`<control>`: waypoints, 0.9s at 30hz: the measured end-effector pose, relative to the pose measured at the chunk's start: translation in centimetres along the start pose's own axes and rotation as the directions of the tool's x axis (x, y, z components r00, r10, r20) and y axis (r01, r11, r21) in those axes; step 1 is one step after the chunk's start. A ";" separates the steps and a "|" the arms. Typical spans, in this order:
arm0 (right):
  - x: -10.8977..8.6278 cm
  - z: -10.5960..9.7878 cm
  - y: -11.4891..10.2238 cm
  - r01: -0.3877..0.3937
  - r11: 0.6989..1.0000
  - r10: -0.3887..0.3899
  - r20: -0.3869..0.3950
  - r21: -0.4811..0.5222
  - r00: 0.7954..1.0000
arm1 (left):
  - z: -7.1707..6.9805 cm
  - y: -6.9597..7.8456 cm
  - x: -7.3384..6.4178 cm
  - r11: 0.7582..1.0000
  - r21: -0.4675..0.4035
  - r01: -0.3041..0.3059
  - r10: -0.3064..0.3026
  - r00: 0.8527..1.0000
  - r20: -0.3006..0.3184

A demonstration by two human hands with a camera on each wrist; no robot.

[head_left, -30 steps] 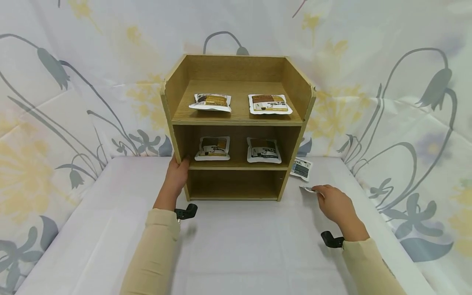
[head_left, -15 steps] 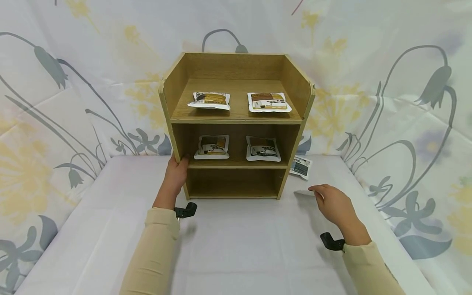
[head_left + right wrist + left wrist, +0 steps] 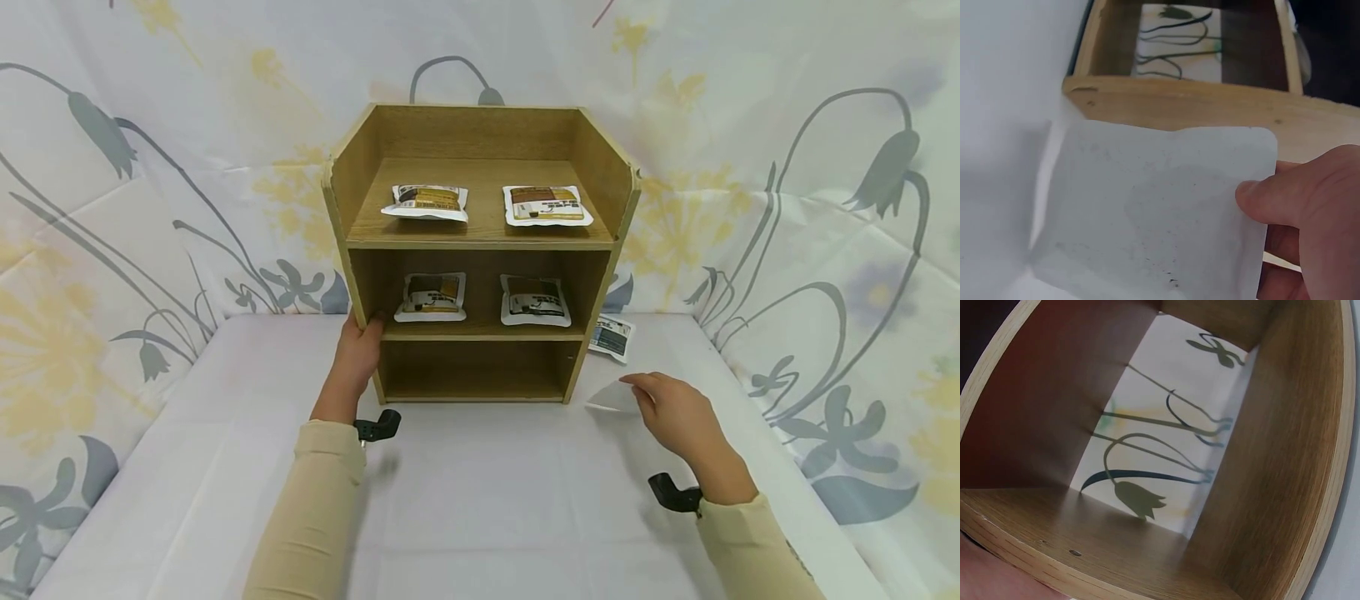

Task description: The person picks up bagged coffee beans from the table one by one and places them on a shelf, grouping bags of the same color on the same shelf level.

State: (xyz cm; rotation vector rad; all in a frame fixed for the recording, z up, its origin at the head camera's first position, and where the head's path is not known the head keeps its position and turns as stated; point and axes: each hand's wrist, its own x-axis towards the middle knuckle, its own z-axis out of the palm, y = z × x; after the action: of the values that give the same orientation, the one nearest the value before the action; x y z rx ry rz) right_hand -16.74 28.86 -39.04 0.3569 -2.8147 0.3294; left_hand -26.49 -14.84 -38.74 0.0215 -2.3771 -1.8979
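Observation:
My left hand (image 3: 356,354) grips the left side panel of a small three-level wooden shelf (image 3: 480,245), thumb in front. Beside the shelf's lower right, my right hand (image 3: 678,412) pinches a flat white packet (image 3: 1160,206) by one edge. Its plain, slightly smudged side fills much of the right wrist view, the thumb (image 3: 1272,197) lying on it and the other fingers behind. On the top level lie a left packet (image 3: 429,202) and a right packet (image 3: 547,206), both with brown and yellow print. The middle level bears two more packets, one left (image 3: 431,297) and one right (image 3: 535,301).
Another printed packet (image 3: 612,338) lies on the white table cover (image 3: 480,500), partly hidden behind the shelf's right side. Flowered cloth (image 3: 750,125) hangs behind and along both sides. Through the lowest compartment's open back, the left wrist view shows flowered cloth (image 3: 1166,437).
My right hand has shifted slightly left, bringing the packet nearer the shelf and turning it so more of its white side shows. The left hand keeps its grip on the shelf.

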 end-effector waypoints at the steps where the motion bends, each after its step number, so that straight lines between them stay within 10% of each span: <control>1: 0.0 -0.1 -0.2 0.007 1.000 -0.007 -0.002 0.001 1.000 | 0.0 0.0 0.0 1.000 0.003 0.000 0.000 1.000 -0.002; 27: 0.9 -0.8 -4.6 0.113 0.989 -0.113 0.001 0.099 0.994 | 0.1 0.3 -0.2 1.000 -0.005 0.013 -0.013 1.000 -0.005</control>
State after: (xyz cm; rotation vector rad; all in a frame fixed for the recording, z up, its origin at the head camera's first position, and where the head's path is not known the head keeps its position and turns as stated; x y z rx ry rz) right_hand -16.14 24.50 -37.19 0.5379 -2.7764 0.4442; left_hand -26.33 -14.65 -38.47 0.0412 -2.3745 -1.9067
